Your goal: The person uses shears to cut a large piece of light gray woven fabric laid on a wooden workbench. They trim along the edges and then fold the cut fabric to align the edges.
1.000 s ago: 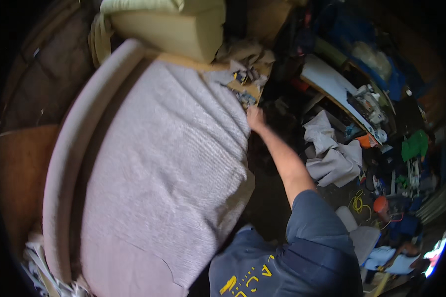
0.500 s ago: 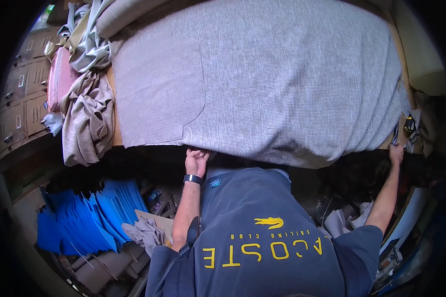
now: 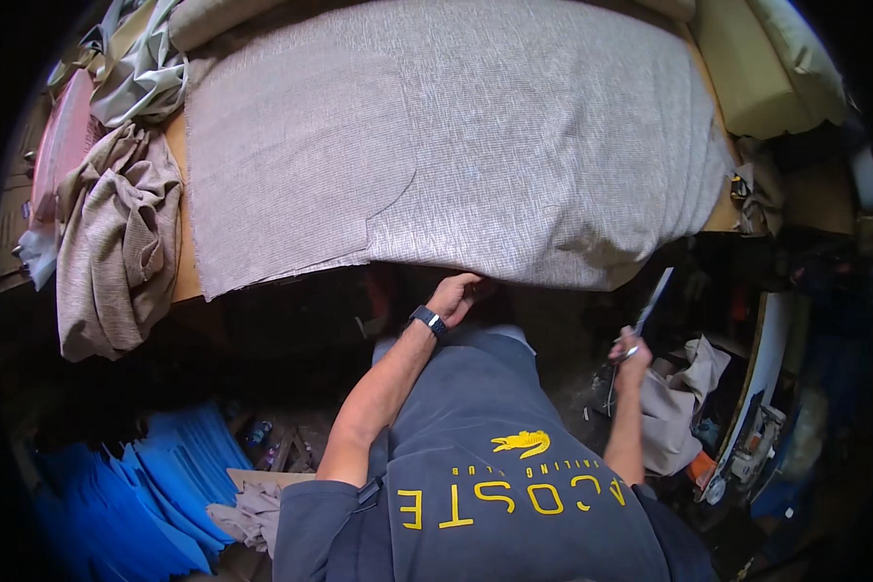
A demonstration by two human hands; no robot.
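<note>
A large grey woven fabric (image 3: 543, 126) covers the table, its near edge hanging over the front. On its left part lies a flat, finely ribbed fabric piece (image 3: 291, 175) with a curved right edge. My left hand (image 3: 456, 299), wearing a watch, is closed on the near edge of the grey fabric, its fingertips partly hidden under it. In my right hand (image 3: 632, 359) is a pair of scissors (image 3: 658, 294), held in front of the table at the right with the blades pointing up and away. The scissors are apart from the fabric.
Crumpled brown cloth (image 3: 116, 242) drapes over the table's left end, beside a pink package (image 3: 63, 145). Blue sheets (image 3: 145, 495) stand low at the left. Pale cloth (image 3: 684, 398) lies below at the right. A yellow-and-black tool (image 3: 739, 186) sits on the table's right corner.
My right hand has come from the table's right corner toward my body, bringing the scissors. My left hand has shifted right along the fabric's edge. The view has moved too.
</note>
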